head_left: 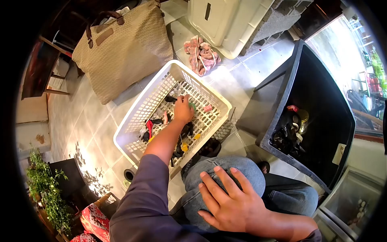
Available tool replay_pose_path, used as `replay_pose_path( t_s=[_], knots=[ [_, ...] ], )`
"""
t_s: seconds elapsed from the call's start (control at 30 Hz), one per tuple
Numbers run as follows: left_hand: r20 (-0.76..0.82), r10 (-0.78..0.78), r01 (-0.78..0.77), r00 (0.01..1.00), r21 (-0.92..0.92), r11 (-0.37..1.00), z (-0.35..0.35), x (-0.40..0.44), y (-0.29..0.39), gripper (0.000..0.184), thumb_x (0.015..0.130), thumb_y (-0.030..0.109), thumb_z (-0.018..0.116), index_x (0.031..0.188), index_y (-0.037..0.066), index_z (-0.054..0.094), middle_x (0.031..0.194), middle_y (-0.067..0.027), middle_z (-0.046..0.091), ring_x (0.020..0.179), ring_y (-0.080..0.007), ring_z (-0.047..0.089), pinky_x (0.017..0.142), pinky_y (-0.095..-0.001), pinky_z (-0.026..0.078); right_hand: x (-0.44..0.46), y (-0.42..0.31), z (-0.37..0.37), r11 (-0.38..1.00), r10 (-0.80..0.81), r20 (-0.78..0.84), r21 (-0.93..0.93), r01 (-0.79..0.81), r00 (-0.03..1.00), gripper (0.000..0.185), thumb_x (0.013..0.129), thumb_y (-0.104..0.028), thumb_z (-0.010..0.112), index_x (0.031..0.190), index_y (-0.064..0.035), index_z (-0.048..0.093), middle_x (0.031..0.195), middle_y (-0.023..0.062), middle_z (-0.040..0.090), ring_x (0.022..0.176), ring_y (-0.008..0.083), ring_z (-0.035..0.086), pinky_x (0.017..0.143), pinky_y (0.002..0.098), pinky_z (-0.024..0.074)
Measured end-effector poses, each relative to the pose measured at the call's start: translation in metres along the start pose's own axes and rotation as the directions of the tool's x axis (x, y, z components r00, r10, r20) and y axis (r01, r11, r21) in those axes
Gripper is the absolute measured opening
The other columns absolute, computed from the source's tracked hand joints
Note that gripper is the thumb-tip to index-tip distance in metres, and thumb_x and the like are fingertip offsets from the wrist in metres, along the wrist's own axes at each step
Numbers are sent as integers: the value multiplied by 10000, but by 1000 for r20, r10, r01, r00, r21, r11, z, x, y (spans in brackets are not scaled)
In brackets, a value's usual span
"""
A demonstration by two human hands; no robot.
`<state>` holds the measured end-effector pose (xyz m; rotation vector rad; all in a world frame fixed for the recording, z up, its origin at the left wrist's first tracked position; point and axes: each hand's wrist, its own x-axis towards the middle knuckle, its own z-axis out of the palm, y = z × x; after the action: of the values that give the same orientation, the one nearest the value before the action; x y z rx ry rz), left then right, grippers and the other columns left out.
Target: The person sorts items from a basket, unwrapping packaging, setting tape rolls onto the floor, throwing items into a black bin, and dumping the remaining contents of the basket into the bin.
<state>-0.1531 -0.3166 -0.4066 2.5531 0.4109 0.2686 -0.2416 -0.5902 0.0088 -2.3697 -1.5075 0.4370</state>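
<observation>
My left hand (184, 109) reaches down into a white plastic laundry basket (171, 66), its fingers bent in a pinch. Whatever they hold, if anything, is hidden under the hand. A small black piece (170, 99) lies against the fingertips, and a green piece (192, 106) shows beside the hand. Scattered over the basket's slotted floor are a pink piece (207, 108), a red piece (149, 128), a yellow piece (184, 147) and several dark bits. My right hand (231, 197) rests palm down on my denim-covered knee (250, 177), fingers spread and holding nothing.
Right of the basket, a large black bin (322, 121) lies tilted, with dark items and a jar inside. A woven tote bag (129, 48) stands behind left. A crumpled pink cloth (200, 55) lies on the tiles near a white storage box (225, 20). A leafy plant (46, 189) is at left.
</observation>
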Motion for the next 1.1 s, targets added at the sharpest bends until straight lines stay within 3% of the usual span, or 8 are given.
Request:
replay_pose_path(
  t_s=[0.33, 0.5, 0.8, 0.9, 0.93, 1.0, 1.03, 1.1],
  knots=[
    [358, -169, 244, 918, -177, 953, -5, -14, -16, 278, 883, 131, 734, 1124, 5, 677, 1044, -157, 661, 939, -332, 651, 838, -433, 533, -2, -1, 3, 1000, -12, -47, 9, 12, 999, 534, 903, -503, 633, 1182, -55, 715, 1368, 131, 632, 1303, 356, 548, 1104, 522, 394],
    [637, -196, 611, 745, -535, 583, -26, -31, -37, 316, 982, 114, 673, 1258, -27, 610, 1039, -59, 663, 870, -155, 625, 745, -330, 514, -2, -4, 3, 999, -50, -62, 4, 51, 997, 569, 928, -485, 597, 1220, -5, 683, 1369, 191, 611, 1306, 401, 530, 1119, 541, 378],
    [627, -281, 658, 727, -752, 25, -122, -77, 15, 118, 961, 129, 715, 1011, 80, 621, 979, -21, 670, 929, -146, 648, 835, -333, 551, -3, -15, 5, 998, -56, -117, -32, 53, 992, 530, 862, -488, 694, 1152, -46, 732, 1331, 138, 642, 1282, 358, 557, 1099, 534, 404],
    [553, -254, 599, 793, -783, 166, -136, -95, 13, 169, 941, 153, 767, 921, 85, 614, 992, -4, 660, 899, -138, 646, 810, -338, 565, -5, -19, 4, 998, -69, -144, -16, 68, 987, 532, 865, -466, 695, 1160, -25, 723, 1325, 156, 642, 1286, 364, 553, 1118, 534, 389],
    [445, -340, 558, 828, -600, 573, -147, -100, 14, 252, 863, 161, 831, 853, 69, 598, 899, -42, 656, 824, -174, 649, 748, -352, 548, -6, -19, 5, 997, -80, -152, -13, 79, 985, 543, 884, -465, 672, 1173, -7, 716, 1321, 173, 643, 1293, 379, 547, 1131, 541, 375],
    [214, -171, 232, 962, -309, 922, -175, -116, 20, 292, 817, 182, 849, 818, 51, 588, 835, -86, 646, 775, -218, 658, 721, -376, 535, -9, -19, 5, 996, -85, -164, -15, 83, 983, 550, 902, -457, 651, 1185, 11, 710, 1315, 191, 646, 1296, 395, 544, 1145, 546, 362],
    [133, -46, 60, 990, -101, 993, -186, -128, 19, 314, 793, 192, 858, 801, 41, 583, 802, -109, 641, 750, -240, 663, 708, -388, 528, -10, -20, 5, 997, -82, -167, -20, 79, 983, 546, 900, -452, 654, 1184, 11, 711, 1313, 191, 648, 1292, 397, 547, 1145, 546, 363],
    [187, -250, 284, 950, -182, 941, -200, -146, 8, 340, 764, 227, 852, 790, 26, 579, 741, -155, 621, 701, -290, 642, 684, -401, 515, -13, -21, 5, 997, -77, -176, -31, 73, 981, 543, 897, -447, 658, 1181, 13, 711, 1314, 193, 650, 1288, 399, 551, 1146, 546, 365]
  ],
)
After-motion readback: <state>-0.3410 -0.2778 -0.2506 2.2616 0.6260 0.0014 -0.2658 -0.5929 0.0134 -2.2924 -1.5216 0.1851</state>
